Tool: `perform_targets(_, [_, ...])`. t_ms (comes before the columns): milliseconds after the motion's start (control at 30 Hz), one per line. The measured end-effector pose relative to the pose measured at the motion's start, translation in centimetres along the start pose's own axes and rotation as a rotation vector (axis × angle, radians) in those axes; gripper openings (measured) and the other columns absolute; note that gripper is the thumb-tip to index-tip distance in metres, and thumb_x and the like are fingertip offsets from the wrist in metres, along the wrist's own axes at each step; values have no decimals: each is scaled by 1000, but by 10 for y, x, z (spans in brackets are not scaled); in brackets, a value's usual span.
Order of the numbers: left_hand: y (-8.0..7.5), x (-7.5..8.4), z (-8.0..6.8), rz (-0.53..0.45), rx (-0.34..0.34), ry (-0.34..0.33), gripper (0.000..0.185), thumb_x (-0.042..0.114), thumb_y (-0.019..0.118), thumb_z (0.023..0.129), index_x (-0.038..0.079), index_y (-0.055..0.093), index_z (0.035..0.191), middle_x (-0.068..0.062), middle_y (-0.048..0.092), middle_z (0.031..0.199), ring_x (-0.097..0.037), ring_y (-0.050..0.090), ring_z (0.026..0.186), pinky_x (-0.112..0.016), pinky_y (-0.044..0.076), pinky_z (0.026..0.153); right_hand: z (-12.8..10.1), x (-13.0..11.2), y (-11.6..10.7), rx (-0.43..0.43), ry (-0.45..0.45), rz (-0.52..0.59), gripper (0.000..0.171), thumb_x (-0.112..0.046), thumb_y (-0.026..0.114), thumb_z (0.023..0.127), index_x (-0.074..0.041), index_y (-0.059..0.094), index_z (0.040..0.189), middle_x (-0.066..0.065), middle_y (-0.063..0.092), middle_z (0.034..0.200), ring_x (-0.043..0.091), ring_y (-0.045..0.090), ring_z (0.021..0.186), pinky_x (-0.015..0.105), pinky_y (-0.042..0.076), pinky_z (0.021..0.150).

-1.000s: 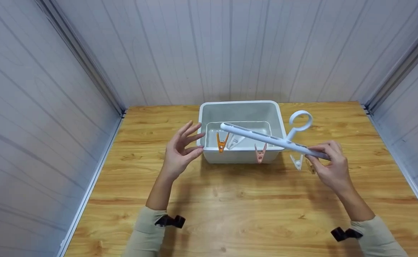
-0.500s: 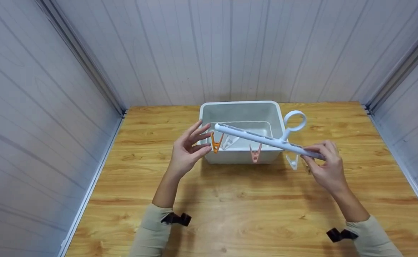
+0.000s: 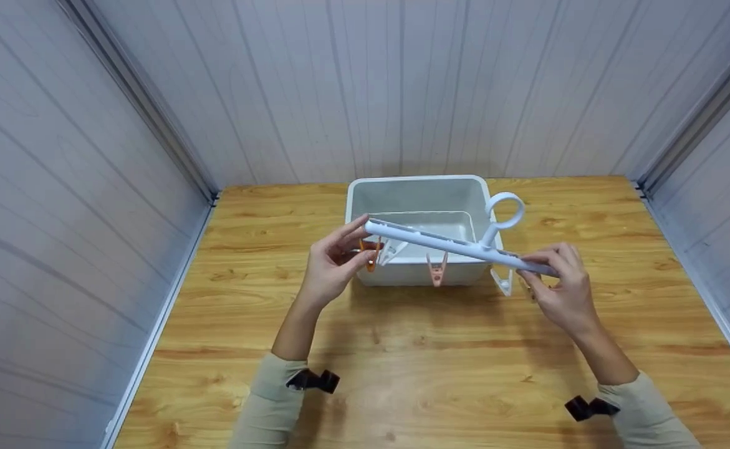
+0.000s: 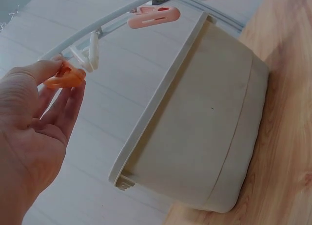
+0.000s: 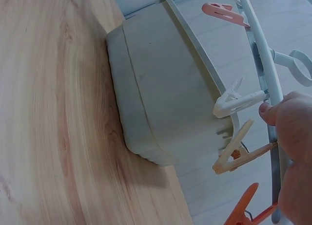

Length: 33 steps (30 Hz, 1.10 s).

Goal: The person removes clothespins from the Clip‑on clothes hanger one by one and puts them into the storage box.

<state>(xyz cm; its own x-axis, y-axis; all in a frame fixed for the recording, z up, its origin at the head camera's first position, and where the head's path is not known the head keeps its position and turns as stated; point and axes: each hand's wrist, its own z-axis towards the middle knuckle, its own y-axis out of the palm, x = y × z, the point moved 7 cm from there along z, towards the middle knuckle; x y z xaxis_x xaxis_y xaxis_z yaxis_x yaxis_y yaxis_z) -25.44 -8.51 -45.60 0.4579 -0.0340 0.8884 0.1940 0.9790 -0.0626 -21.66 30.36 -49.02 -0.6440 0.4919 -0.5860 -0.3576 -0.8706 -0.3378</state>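
Observation:
A pale blue-white clip hanger [image 3: 424,236] with a ring hook is held tilted above the table, its left end higher in the head view. My right hand [image 3: 561,290] grips its right end. At the other end my left hand [image 3: 327,268] pinches an orange clip [image 4: 68,79] between thumb and fingers, close under the bar. Along the bar hang a white clip [image 3: 389,251], a pink clip [image 3: 437,272] and another white clip [image 3: 504,284]. Near my right hand, the right wrist view shows a beige clip [image 5: 226,162] and an orange-red clip [image 5: 243,208].
Behind and below the hanger, a pale grey plastic bin [image 3: 417,179] stands on the wooden table [image 3: 427,374]. Its back side is near the panelled wall [image 3: 402,93]. More wall panels rise on both sides.
The hanger and my right hand have shifted left. My left hand has moved right to the hanger's end, and its fingers have closed on the orange clip.

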Motion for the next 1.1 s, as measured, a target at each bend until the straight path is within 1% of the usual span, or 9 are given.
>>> perform_targets(100, [-1,1,0,10,6,2,57,-13,76,99,-10,60,153,-35,77,133,-4,82,104,-24,67,92,1,0,1,1,-9,0,28,22,87,82,7,81,104,19,66,104,0,51,110,5,48,91])
perform_targets(267, [-3,2,-1,14,11,21,55,-12,76,99,-11,61,152,-38,76,131,-5,82,103,-23,66,88,1,-2,1,-13,-8,1,30,23,87,81,6,82,105,17,65,104,-1,54,109,4,49,94])
perform_targets(467, [-7,6,-2,23,32,34,55,-14,77,98,-10,63,150,-35,78,130,-5,82,102,-24,67,90,3,-2,4,-133,38,-13,36,18,88,85,5,80,117,19,69,111,-5,61,106,2,51,92])
perform_targets(600, [-11,9,-2,28,39,51,53,-15,77,97,-11,64,149,-33,79,128,-5,82,102,-24,67,89,6,0,4,-221,52,-26,39,13,90,86,2,81,122,17,79,107,-8,65,98,3,52,85])
perform_targets(700, [-14,10,-3,24,39,58,53,-16,77,97,-12,64,148,-24,83,125,-5,82,102,-24,67,89,8,0,2,-263,34,-47,35,10,91,85,0,83,117,12,82,100,-9,66,90,4,51,80])
perform_targets(800, [-16,9,-4,8,34,62,53,-16,77,96,-14,63,148,-5,87,123,-5,81,102,-23,67,89,10,-1,1,-286,0,-62,32,9,92,84,0,84,113,9,81,96,-8,65,85,5,50,77])
perform_targets(933, [-18,9,-6,-3,17,62,52,-16,76,97,-15,62,147,12,85,122,-5,82,101,-23,67,90,12,-3,0,-328,-20,-21,30,12,89,85,3,82,114,8,78,96,-5,65,84,7,51,76])
perform_targets(1000, [-19,9,-6,6,12,57,52,-15,77,97,-14,63,147,10,86,122,-5,82,101,-23,67,89,13,-4,1,-356,-18,7,29,13,86,88,3,81,115,8,78,97,-3,65,85,7,53,78])
perform_targets(1100, [-20,10,-6,21,11,38,53,-14,76,98,-11,63,149,-4,86,125,-7,82,101,-22,66,85,12,-5,0,-374,-13,33,29,14,83,90,4,81,117,7,77,97,-2,65,85,7,53,79])
